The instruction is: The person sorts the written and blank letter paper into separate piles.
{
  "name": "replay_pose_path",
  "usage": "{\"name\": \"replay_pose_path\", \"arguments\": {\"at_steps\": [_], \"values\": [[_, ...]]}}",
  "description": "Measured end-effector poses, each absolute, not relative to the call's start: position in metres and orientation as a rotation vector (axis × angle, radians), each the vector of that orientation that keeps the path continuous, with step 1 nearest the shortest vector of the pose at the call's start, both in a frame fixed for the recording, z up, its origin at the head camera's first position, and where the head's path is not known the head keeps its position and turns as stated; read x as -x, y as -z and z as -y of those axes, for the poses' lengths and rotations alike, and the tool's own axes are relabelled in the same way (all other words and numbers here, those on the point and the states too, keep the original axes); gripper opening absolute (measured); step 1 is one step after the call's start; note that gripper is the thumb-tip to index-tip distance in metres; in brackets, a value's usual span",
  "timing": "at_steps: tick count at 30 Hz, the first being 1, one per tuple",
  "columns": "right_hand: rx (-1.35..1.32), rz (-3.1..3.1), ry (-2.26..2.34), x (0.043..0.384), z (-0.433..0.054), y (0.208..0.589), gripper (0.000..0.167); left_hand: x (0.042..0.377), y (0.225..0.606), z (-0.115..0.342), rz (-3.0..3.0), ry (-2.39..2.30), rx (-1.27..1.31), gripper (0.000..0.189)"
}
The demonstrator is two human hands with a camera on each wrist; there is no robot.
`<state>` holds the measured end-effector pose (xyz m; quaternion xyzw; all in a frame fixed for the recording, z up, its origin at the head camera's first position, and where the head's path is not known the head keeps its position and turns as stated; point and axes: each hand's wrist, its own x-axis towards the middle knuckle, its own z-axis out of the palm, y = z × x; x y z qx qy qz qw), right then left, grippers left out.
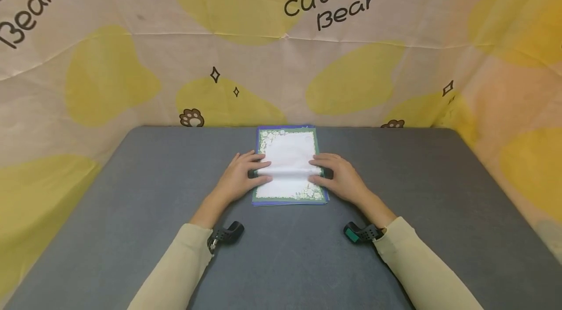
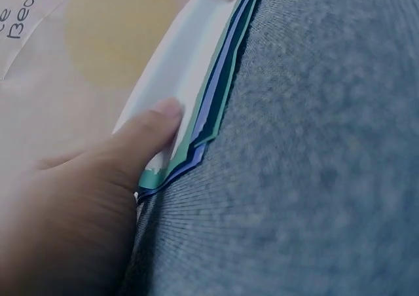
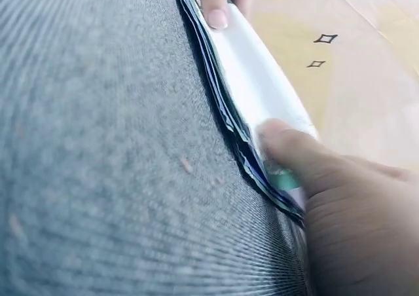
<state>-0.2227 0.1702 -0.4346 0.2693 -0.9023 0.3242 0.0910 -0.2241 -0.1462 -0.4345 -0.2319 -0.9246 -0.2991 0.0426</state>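
In the head view a stack of paper sheets (image 1: 287, 146) lies on the grey table, its top sheet white with a green floral border. A raised crease runs across the middle of that sheet. My left hand (image 1: 239, 174) rests on the stack's left edge, thumb and fingertips on top, on either side of the crease. On the right edge my right hand (image 1: 340, 176) does the same. The left wrist view has the left thumb (image 2: 147, 129) extended along the paper. Likewise, the right thumb (image 3: 294, 148) presses the sheet in the right wrist view. Blue and green edges fan out below.
The grey table (image 1: 290, 256) extends around the stack on both sides and in front. Behind it hangs a cream cloth (image 1: 263, 56) with yellow patches and lettering. Black bands (image 1: 228, 233) sit on both wrists, by the beige sleeves (image 1: 175, 266).
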Motion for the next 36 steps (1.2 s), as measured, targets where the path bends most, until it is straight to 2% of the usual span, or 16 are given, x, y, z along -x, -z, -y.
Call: {"name": "replay_pose_path", "arguments": {"at_steps": [7,17,26,33,36], "values": [[-0.478,2.561,-1.239,0.223,-0.168,0.432,0.057,0.223,0.432,0.143,2.735,1.049,0.674,0.045],[-0.421,2.418,-1.68,0.222,-0.166,0.43,0.035,0.217,0.425,0.131,2.691,1.062,0.716,0.047],[-0.368,2.351,-1.869,0.221,-0.165,0.428,0.04,0.219,0.427,0.131,2.716,1.171,0.602,0.076],[-0.382,2.323,-1.916,0.22,-0.166,0.429,0.043,0.219,0.426,0.131,2.562,1.461,0.31,0.054],[-0.395,2.315,-1.937,0.219,-0.165,0.428,0.043,0.219,0.423,0.131,2.531,1.567,0.281,0.05]]}}
